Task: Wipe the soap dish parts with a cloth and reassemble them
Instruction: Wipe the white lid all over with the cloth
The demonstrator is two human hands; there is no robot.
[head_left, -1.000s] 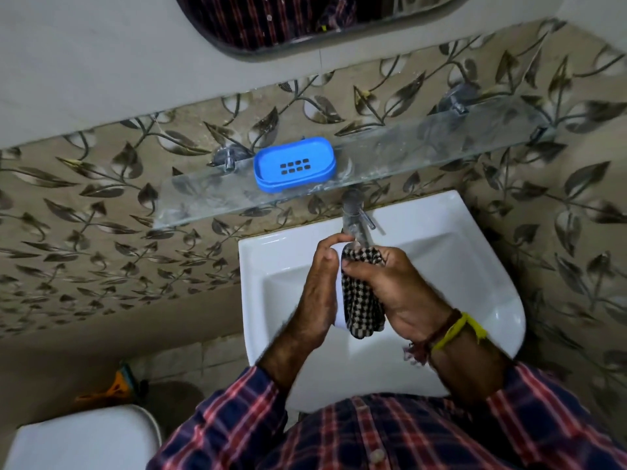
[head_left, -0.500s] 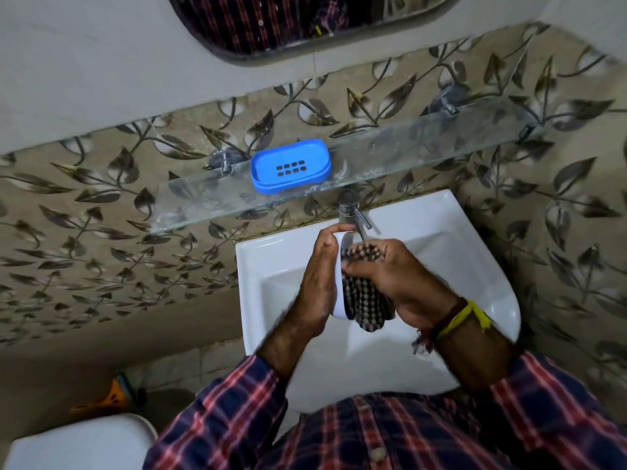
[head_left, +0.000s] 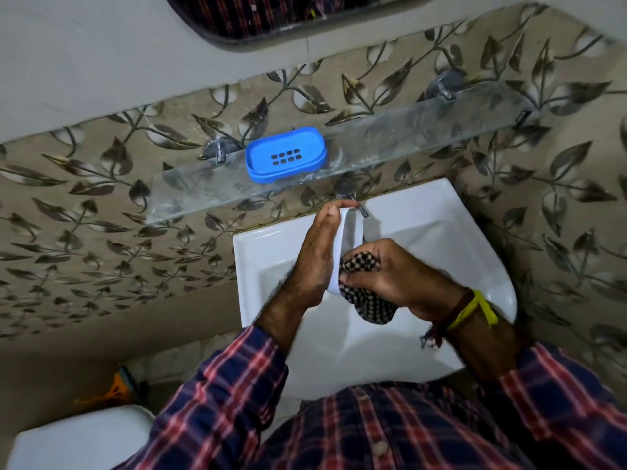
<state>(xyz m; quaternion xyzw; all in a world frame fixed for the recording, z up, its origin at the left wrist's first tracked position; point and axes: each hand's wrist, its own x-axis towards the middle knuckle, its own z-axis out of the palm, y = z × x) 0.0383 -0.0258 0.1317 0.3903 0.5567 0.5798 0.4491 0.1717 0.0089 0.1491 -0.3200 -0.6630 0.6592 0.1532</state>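
Over the white sink [head_left: 475, 252], my left hand [head_left: 314, 262] holds a white soap dish part [head_left: 351, 232] on edge, fingertips at its top rim. My right hand [head_left: 397, 276] is closed around a black-and-white checked cloth [head_left: 369, 307] and presses it against the lower end of the white part. The cloth's loose end hangs below my fist. The blue soap dish part [head_left: 285, 156], with drain slots in its floor, rests upright on the glass shelf [head_left: 424, 130] above the sink.
A chrome tap [head_left: 346, 189] stands right behind the white part. Leaf-patterned tiled walls close in on both sides. A mirror [head_left: 271, 18] hangs above. A white toilet lid [head_left: 78, 435] and an orange object [head_left: 118, 385] lie at lower left.
My right hand has slid the cloth down from the top of the white part to its lower end, baring the upper half. My left hand keeps its hold.
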